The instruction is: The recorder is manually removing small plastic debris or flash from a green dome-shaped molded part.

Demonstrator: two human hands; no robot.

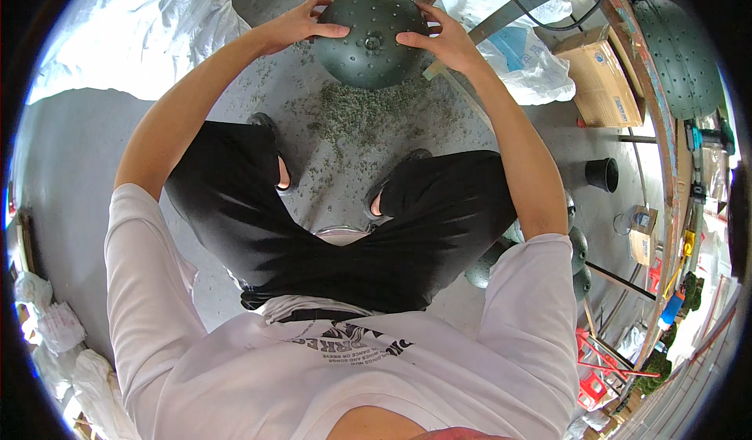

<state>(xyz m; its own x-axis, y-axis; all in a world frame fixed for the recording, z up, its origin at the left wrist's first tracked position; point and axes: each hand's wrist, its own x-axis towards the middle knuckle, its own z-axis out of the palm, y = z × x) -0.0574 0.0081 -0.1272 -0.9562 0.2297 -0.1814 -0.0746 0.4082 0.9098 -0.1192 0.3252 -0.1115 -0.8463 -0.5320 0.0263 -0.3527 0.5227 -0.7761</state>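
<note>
A dark green, rounded plastic shell (368,60), studded with small knobs and with a round boss near its middle, is held out in front of me at the far side. I cannot tell whether it is a whole ball or a half. My left hand (301,27) grips its left edge, thumb on the top surface and fingers round the rim. On the opposite edge, my right hand (448,41) does the same, its thumb pointing inward. The fingers of both hands are partly hidden by the shell.
Small green scraps (364,115) litter the grey floor beyond my feet. White plastic sheeting (149,33) lies far left. To the right are a cardboard box (599,80), a black pot (601,174), a rusty metal frame (662,119) and a larger studded green ball (678,60).
</note>
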